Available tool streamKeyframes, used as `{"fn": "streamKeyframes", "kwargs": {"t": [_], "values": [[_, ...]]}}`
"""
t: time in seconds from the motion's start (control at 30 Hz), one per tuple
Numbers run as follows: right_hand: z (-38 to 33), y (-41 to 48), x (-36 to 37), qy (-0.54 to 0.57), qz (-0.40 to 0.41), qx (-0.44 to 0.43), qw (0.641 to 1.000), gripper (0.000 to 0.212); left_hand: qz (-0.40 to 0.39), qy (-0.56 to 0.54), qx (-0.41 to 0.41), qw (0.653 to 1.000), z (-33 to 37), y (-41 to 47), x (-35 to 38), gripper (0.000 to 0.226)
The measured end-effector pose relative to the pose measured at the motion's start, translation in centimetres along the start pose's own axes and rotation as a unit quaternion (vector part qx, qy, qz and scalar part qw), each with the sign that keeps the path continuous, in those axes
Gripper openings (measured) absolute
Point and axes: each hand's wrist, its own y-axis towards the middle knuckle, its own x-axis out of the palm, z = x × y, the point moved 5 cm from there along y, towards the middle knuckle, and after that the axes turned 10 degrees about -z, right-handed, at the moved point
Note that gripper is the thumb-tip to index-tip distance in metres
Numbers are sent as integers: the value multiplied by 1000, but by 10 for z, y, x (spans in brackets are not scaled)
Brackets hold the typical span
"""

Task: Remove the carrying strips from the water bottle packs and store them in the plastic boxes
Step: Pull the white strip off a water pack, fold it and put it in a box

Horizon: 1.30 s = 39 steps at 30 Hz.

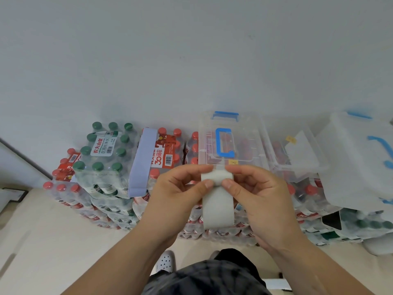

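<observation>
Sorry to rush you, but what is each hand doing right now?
Left hand: pinching the rolled top of the white strip.
Right hand: pinching the same rolled top.

White wall (191, 50) behind; beige floor (53, 241); white perforated shoe (165, 261) near dark patterned clothing (204, 277)

Both my bare forearms reach forward from the bottom of the view and converge toward the middle. My left grip (180, 188) and right grip (255, 194) face each other, thumbs nearly meeting (nails turned toward me). Each pinches the rolled top of the white strip (217, 207) between thumb and forefinger, the remaining fingers curled loosely behind.
</observation>
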Motion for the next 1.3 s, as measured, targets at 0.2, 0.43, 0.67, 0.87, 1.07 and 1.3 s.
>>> {"fn": "streamKeyframes", "kwargs": {"t": [0.2,0.43,0.67,0.87,1.07,1.3], "values": [[5,-4,3,21,8,14,1000,40,20,19,19,999,1,1,-1,25],[4,1,-2,-10,6,10,1000,28,15,-3,23,1000,-1,1,0,28],[6,-1,-2,-37,-11,19,999,28,14,24,-19,999,-7,4,-2,18],[4,-2,-5,-20,6,14,1000,32,37,30,-8,999,-7,4,1,18],[3,0,-6,-36,8,13,999,30,9,22,-5,1000,-8,4,2,28],[5,-1,-10,-20,12,6,1000,35,-27,19,-26,999,-10,5,4,23]]}}
